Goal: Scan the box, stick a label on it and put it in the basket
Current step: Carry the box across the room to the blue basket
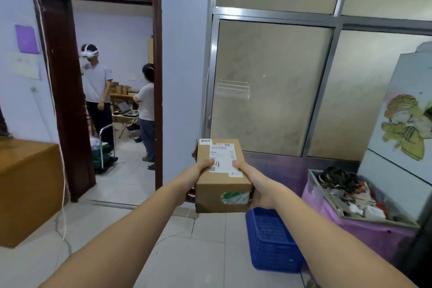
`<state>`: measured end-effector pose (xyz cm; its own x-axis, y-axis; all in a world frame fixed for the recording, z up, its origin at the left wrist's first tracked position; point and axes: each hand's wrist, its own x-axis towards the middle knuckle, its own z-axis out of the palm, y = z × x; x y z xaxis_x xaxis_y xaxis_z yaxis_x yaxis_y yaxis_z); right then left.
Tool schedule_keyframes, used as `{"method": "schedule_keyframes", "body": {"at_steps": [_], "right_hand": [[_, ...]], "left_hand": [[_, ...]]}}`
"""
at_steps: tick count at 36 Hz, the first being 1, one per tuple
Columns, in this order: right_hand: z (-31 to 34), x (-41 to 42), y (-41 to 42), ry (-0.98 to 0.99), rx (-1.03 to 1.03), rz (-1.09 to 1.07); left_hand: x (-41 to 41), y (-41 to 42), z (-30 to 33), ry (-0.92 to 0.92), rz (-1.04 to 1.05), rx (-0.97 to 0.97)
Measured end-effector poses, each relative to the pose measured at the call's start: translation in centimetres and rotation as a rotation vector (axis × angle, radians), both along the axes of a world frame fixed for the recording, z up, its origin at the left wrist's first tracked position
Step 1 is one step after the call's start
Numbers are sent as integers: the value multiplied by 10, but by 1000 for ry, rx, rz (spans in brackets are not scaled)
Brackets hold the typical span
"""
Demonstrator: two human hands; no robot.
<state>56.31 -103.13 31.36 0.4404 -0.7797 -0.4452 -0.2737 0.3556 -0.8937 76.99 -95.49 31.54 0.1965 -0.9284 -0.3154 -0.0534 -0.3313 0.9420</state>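
A brown cardboard box (222,184) is held out in front of me at arm's length, above the floor. A white shipping label with a barcode and a small white sticker cover its top; a torn green sticker is on its near face. My left hand (198,170) grips its left side with the thumb on the label. My right hand (254,184) grips its right side, thumb also on top. A blue plastic basket (271,241) stands on the floor just below and right of the box.
A purple-draped table with a tray of scraps (346,196) stands to the right, beside a white fridge (402,124). A wooden cabinet (25,189) is at left. Through the doorway (117,100) two people stand near a trolley (105,147).
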Motion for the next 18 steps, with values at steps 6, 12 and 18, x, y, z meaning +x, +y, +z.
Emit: {"method": "schedule_keyframes", "body": {"at_steps": [6, 12, 18], "right_hand": [[-10, 30, -61, -1, 12, -43], [-21, 43, -126, 19, 23, -73], [-35, 52, -206, 12, 40, -98]], "left_hand": [[31, -70, -5, -7, -37, 36], [43, -144, -17, 5, -71, 65], [55, -229, -29, 2, -109, 65]]}}
